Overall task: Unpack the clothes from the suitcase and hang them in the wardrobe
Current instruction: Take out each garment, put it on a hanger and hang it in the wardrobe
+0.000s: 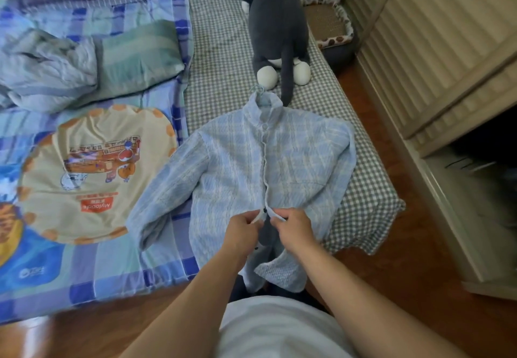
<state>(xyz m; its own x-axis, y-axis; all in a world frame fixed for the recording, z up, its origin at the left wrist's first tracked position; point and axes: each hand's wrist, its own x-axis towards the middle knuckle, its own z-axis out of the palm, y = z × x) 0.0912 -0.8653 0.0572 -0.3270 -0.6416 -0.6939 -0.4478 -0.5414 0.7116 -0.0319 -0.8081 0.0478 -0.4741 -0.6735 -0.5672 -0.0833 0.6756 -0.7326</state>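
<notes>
A light blue plaid jacket [237, 161] lies flat, front up, on the checked bed sheet, with a pale blue hanger hook [258, 89] poking out of its collar. My left hand [243, 229] pinches the left front edge near the hem. My right hand [293, 227] pinches the right front edge beside it, at a dark button on the placket. Below my hands the front hangs open over the bed's edge. The wardrobe [447, 63] stands on the right with a dark opening low down. No suitcase is in view.
A grey and white plush cat [279, 35] sits on the checked sheet [218, 49] just beyond the collar. A round cartoon-print cushion [92, 173] and crumpled bedding [47, 69] lie on the left. A pet bed [333, 24] sits on the wooden floor [419, 245] by the wardrobe.
</notes>
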